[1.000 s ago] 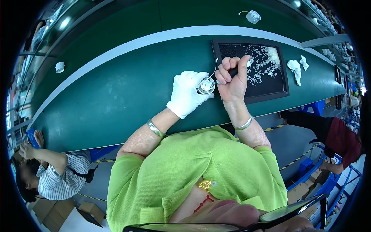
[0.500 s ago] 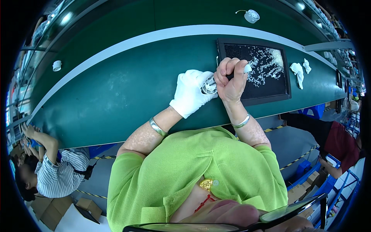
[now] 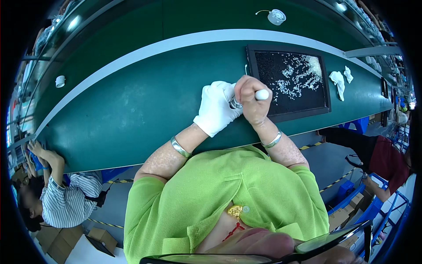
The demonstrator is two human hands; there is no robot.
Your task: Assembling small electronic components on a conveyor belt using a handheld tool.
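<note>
My left hand [image 3: 215, 108], in a white glove, is closed around a small round white plastic part [image 3: 234, 104], which is mostly hidden between my hands. A thin white wire [image 3: 246, 69] sticks up just beyond them. My bare right hand [image 3: 251, 101] makes a fist around a tool whose rounded white end [image 3: 262, 94] pokes out on the right. The tool's other end is out of sight, close to the white part. Right beside this hand lies a black tray [image 3: 326, 83], with many small white pieces [image 3: 290, 81] scattered inside.
Two crumpled white cloth-like pieces [image 3: 338, 84] lie right of the tray. Past the pale curved strip [image 3: 176, 42] sits a round white part with a wire [image 3: 277, 17]; another white part [image 3: 60, 81] is far left. One person [image 3: 70, 198] works at left, another [image 3: 389, 163] stands at right.
My right fist has turned and shifted slightly left and down, so the tool's white end now points toward me. My left hand keeps its hold on the white part.
</note>
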